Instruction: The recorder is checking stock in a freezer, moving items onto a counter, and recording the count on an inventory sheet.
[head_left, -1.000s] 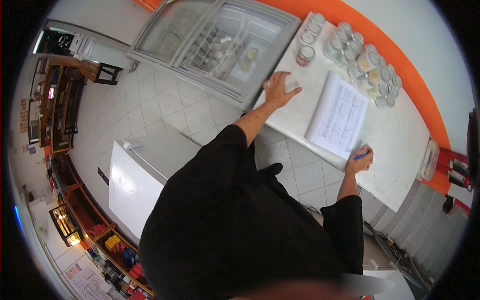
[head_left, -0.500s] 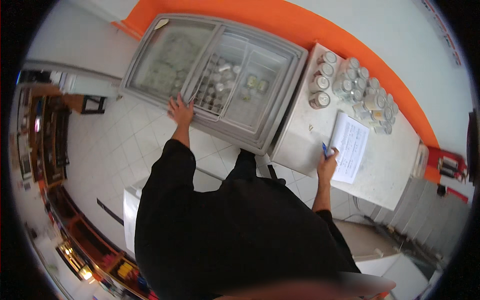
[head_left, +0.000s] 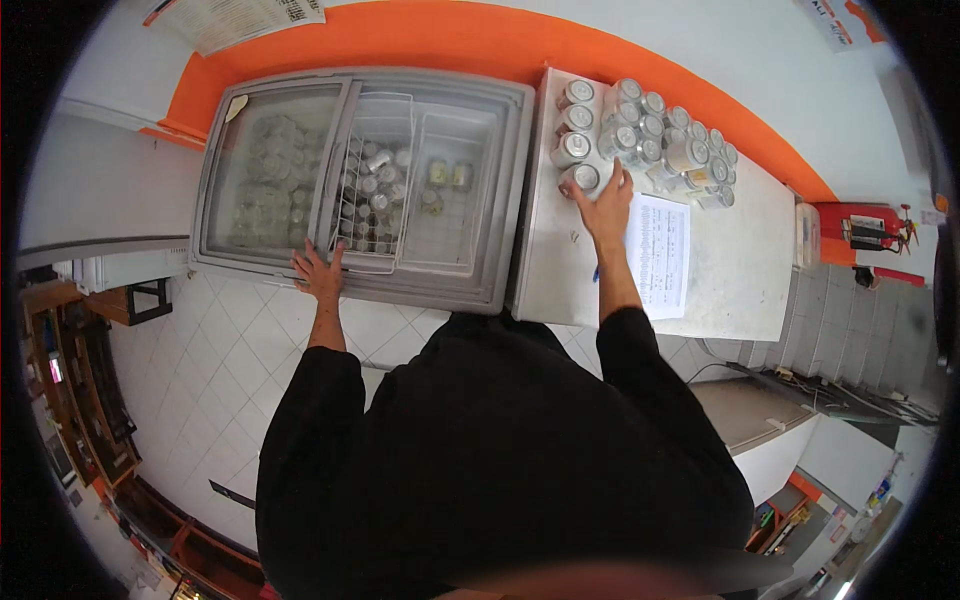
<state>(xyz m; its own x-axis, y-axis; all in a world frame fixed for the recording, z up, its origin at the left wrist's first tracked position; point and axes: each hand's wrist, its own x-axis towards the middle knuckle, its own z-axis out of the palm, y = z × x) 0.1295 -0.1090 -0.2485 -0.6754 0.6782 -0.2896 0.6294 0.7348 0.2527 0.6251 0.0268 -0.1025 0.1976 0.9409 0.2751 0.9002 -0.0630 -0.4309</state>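
My left hand (head_left: 319, 274) rests with fingers spread on the front rim of a grey chest freezer (head_left: 440, 288), by the edge of its sliding glass lid (head_left: 262, 170). Through the uncovered half, a wire basket (head_left: 402, 240) shows many cans, and a few yellowish cans (head_left: 450, 174) sit to its right. My right hand (head_left: 604, 207) has its thumb and fingers round the nearest silver can (head_left: 580, 178) of the left row on the metal table. A blue pen (head_left: 597, 272) shows beside my right wrist. Under that arm's right side lies a written paper sheet (head_left: 660, 262).
More silver cans (head_left: 688, 154) stand grouped along the back of the white-topped table (head_left: 742, 262). A red fire extinguisher (head_left: 865, 226) is at the far right, near a clear plastic container (head_left: 806, 237). A dark wooden stool (head_left: 140, 302) stands left on the tiled floor.
My right hand has left the pen and paper and moved up to the nearest can. My left hand stays on the freezer rim. The view has turned and shifted.
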